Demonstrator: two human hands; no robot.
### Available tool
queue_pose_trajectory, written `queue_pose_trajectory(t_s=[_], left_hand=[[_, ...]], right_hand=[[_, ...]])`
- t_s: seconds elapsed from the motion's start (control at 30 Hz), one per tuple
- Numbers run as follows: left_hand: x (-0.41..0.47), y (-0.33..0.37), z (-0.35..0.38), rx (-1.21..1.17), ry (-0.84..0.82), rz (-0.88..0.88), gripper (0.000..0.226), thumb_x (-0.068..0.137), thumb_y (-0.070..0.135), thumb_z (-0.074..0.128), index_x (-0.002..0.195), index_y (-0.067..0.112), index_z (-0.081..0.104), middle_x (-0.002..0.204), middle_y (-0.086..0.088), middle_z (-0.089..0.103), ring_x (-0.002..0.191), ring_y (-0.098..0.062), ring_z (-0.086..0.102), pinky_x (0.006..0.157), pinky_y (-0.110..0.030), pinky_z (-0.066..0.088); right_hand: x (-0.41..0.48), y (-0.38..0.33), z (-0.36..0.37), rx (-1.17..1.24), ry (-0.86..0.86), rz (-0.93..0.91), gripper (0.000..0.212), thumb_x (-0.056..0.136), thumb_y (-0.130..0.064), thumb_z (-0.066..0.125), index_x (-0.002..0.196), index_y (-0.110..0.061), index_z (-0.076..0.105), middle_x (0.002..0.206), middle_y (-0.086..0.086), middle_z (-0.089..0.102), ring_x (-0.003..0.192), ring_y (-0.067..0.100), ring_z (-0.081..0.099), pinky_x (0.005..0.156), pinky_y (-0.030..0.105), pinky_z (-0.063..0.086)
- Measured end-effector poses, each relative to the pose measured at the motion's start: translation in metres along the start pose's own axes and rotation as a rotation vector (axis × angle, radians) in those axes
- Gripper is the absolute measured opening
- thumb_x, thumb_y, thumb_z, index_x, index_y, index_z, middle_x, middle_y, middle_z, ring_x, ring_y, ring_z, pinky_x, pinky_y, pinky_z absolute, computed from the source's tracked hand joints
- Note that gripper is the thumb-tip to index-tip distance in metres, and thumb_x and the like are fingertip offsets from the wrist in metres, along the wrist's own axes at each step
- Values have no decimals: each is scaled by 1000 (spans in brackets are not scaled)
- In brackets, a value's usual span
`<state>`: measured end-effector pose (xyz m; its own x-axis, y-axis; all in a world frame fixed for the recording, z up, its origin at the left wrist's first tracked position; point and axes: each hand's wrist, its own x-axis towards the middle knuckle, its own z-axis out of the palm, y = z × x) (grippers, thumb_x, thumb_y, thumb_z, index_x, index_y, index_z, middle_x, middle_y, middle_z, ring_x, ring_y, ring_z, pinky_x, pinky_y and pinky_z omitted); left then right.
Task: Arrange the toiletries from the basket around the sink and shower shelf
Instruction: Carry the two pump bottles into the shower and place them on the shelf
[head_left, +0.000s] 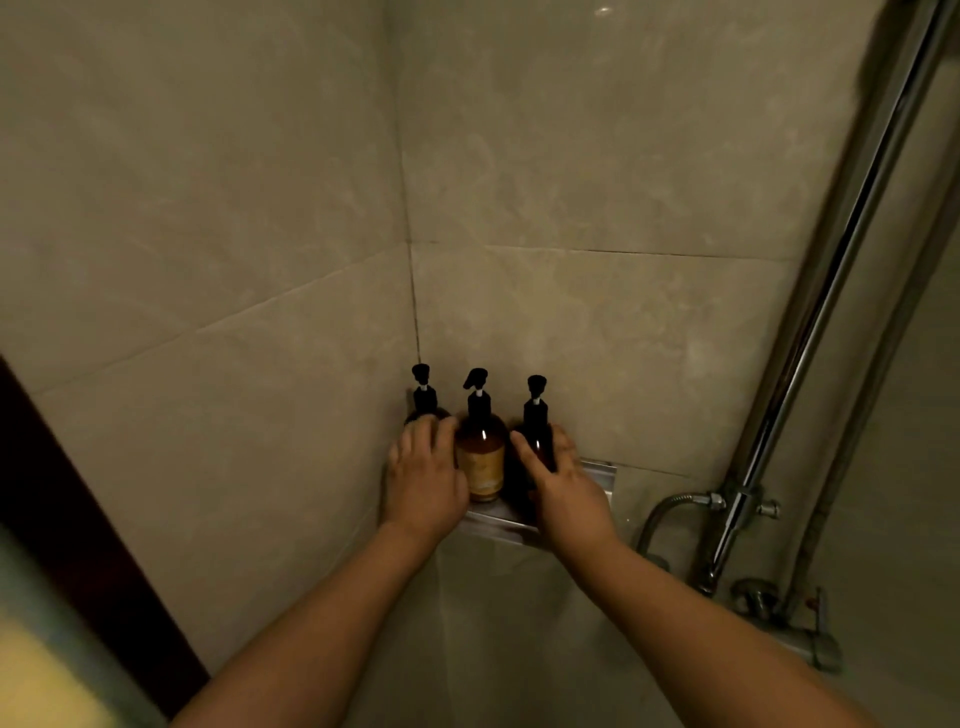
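Reaching in from the bottom edge: two bare forearms, converging on metal corner shelf (498, 522). Left hand (423, 475) wrapped on left pump bottle (425, 397), fingers over its shoulder, body mostly hidden. Right hand (563, 480) clamped round right pump bottle (537, 426), thumb on one side, fingers on the other. Middle pump bottle (480, 457), amber with pale label, upright between both hands, untouched on its front. All three upright in a row on the shelf, nearly touching, tucked into the tiled corner (415, 322). Shelf front lip showing below the middle bottle; short bare end past the right bottle. Right of shelf: free wall, then shower riser pipe (810, 332) and mixer valve (779, 613) low down. Left: bare tile, dark door frame (78, 519) at the edge.
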<state>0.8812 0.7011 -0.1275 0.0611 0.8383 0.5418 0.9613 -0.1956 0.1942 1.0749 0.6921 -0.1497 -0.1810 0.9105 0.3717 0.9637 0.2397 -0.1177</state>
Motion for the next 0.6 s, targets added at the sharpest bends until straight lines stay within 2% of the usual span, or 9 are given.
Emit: queue_pose_trajectory(t_s=[0.03, 0.1, 0.2, 0.27, 0.37, 0.5, 0.6], left_hand=[[2, 0, -1, -44, 36, -92, 58, 81, 26, 59, 135, 12, 43, 131, -15, 47, 117, -34, 48, 95, -44, 42], [9, -1, -3, -142, 47, -231, 59, 87, 26, 61, 136, 4, 39, 134, -20, 45, 121, -35, 46, 99, -44, 42], [21, -2, 0, -150, 28, -253, 69, 93, 32, 61, 145, 0, 30, 140, -22, 45, 126, -37, 43, 103, -43, 40], [26, -4, 2, -69, -3, -253, 71, 95, 38, 57, 149, 5, 24, 138, -19, 48, 122, -34, 45, 97, -41, 43], [29, -11, 5, 122, -72, -195, 64, 99, 42, 50, 151, 22, 21, 132, -16, 49, 113, -29, 50, 86, -37, 46], [30, -14, 3, 146, -155, -158, 58, 98, 28, 48, 149, 43, 26, 133, -16, 42, 82, -28, 60, 61, -31, 39], [31, -13, 2, 153, -212, -159, 57, 99, 26, 48, 149, 45, 29, 142, -15, 33, 84, -30, 63, 63, -33, 43]], right_hand=[[-1, -1, 0, 4, -3, 7, 114, 82, -4, 71, 154, -44, -7, 165, 17, 1, 138, 32, 42, 88, 34, 52], [0, -2, -1, 7, -6, 15, 115, 81, -2, 71, 154, -44, -8, 165, 16, 0, 138, 32, 42, 85, 33, 54], [1, -2, -1, 1, -11, 21, 116, 81, -1, 71, 154, -45, -7, 165, 16, 0, 137, 33, 44, 82, 34, 54], [1, -3, -1, 4, -10, 27, 117, 79, 1, 72, 154, -44, -5, 165, 15, 0, 134, 34, 46, 80, 34, 55], [-1, -4, 1, 17, -15, 31, 122, 77, 4, 72, 153, -45, -9, 165, 14, -3, 127, 33, 53, 78, 33, 54], [-1, -4, 3, 38, -5, 34, 134, 72, 5, 76, 150, -47, -19, 165, 14, -4, 126, 32, 55, 77, 32, 54], [-1, -3, 3, 49, -7, 28, 137, 70, 3, 79, 149, -48, -20, 165, 14, -2, 132, 32, 49, 79, 32, 55]])
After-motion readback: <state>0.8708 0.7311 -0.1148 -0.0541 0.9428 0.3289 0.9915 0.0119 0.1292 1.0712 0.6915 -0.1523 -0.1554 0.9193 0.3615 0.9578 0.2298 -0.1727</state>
